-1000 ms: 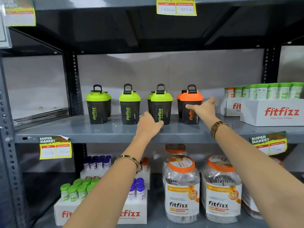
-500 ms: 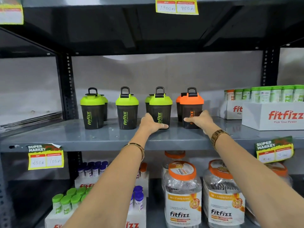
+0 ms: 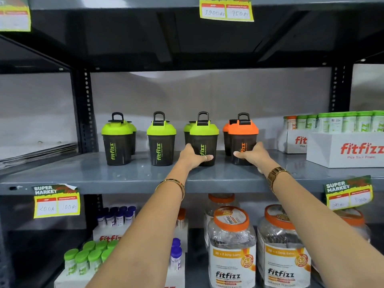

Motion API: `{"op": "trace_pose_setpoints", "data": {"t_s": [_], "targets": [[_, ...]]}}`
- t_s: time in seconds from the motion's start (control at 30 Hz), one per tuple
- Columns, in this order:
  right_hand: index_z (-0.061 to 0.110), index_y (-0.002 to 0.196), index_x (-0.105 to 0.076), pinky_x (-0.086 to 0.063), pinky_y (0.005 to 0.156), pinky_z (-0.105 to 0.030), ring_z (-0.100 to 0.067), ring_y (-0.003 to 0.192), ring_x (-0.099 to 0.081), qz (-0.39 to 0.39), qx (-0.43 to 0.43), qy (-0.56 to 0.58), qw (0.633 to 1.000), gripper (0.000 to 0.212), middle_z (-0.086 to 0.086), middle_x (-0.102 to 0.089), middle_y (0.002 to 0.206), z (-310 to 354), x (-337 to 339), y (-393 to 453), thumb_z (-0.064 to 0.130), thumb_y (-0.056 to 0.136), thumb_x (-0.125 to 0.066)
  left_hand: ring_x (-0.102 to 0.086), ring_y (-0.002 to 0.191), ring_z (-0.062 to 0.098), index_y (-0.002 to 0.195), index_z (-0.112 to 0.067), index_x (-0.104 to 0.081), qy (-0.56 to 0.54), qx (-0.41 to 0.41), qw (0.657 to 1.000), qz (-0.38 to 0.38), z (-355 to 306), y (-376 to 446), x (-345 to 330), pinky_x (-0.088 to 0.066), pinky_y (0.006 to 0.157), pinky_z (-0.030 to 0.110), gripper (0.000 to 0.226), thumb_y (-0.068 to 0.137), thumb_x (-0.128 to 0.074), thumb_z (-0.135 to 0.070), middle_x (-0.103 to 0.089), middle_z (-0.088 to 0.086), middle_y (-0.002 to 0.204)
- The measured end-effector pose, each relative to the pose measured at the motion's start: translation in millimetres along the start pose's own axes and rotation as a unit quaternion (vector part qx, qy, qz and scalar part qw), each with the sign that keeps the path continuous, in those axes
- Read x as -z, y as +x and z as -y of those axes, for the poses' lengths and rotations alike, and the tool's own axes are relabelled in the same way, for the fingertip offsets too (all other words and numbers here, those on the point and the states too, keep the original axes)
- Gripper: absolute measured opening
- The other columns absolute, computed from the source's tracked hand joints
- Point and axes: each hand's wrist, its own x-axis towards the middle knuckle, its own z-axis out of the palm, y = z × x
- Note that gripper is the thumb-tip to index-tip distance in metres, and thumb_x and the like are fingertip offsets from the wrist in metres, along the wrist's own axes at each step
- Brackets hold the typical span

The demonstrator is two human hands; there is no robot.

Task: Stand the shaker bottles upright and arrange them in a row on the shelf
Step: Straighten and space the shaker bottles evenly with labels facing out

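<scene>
Centre frame: your left hand [image 3: 194,155] is clasping the upright green-lidded dark plastic shaker [image 3: 203,140], your right hand [image 3: 252,155] its orange-lidded neighbour [image 3: 242,140].

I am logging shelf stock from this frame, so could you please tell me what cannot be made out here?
- Head view: back-row shakers show only lid slivers behind the front ones; their count is unclear.
- Left hand and right hand cover the lower parts of the green shaker and orange shaker; how firmly they grip is unclear.
- Handwritten price tag: too blurred to read.
- White box: cut off by the right edge.
</scene>
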Motion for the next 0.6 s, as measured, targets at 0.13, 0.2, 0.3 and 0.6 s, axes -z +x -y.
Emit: {"op": "trace_pose_setpoints", "data": {"t_s": [0.13, 0.2, 0.3, 0.6], "targets": [[0.005, 0.122, -0.038, -0.04, 0.097, -0.042, -0.032, 0.12, -0.048, 0.003, -0.001, -0.003, 1.0, 0.065, -0.016, -0.053, 0.128, 1.0, 0.0, 1.0, 0.018, 0.071, -0.077, -0.049, 0.123, 0.029, 0.128, -0.007, -0.042, 0.012, 0.005, 1.0, 0.001, 0.3, 3.4, -2.3, -0.041, 0.103, 0.038, 0.074, 0.068, -0.08, -0.032, -0.053, 0.011, 0.134], [0.005, 0.122, -0.038, -0.04, 0.097, -0.042, -0.032, 0.12, -0.048, 0.002, -0.002, -0.008, 1.0, 0.065, -0.016, -0.053, 0.128, 2.1, -0.2, 0.9, 0.018, 0.072, -0.077, -0.051, 0.12, 0.029, 0.124, -0.008, -0.045, 0.026, 0.004, 0.999, -0.021, -0.4, 3.5, -2.3, -0.043, 0.101, 0.038, 0.074, 0.065, -0.082, -0.034, -0.055, 0.011, 0.131], [0.004, 0.123, -0.037, -0.04, 0.098, -0.044, -0.033, 0.121, -0.047, 0.0, -0.002, -0.014, 1.0, 0.066, -0.017, -0.052, 0.129, 3.4, 0.1, 0.0, 0.019, 0.073, -0.076, -0.053, 0.118, 0.03, 0.122, -0.007, -0.047, 0.043, 0.005, 0.998, -0.043, -1.7, 2.1, 0.1, -0.045, 0.1, 0.04, 0.075, 0.062, -0.083, -0.035, -0.056, 0.012, 0.129], [0.004, 0.126, -0.037, -0.04, 0.099, -0.044, -0.034, 0.121, -0.048, 0.011, 0.011, -0.046, 0.999, 0.069, -0.017, -0.052, 0.13, 10.8, -16.2, -5.6, 0.025, 0.072, -0.076, -0.053, 0.117, 0.03, 0.121, -0.006, -0.048, 0.045, 0.017, 0.998, -0.05, 3.0, -2.8, 12.9, -0.044, 0.096, 0.036, 0.072, 0.065, -0.082, -0.034, -0.056, 0.013, 0.127]]}}
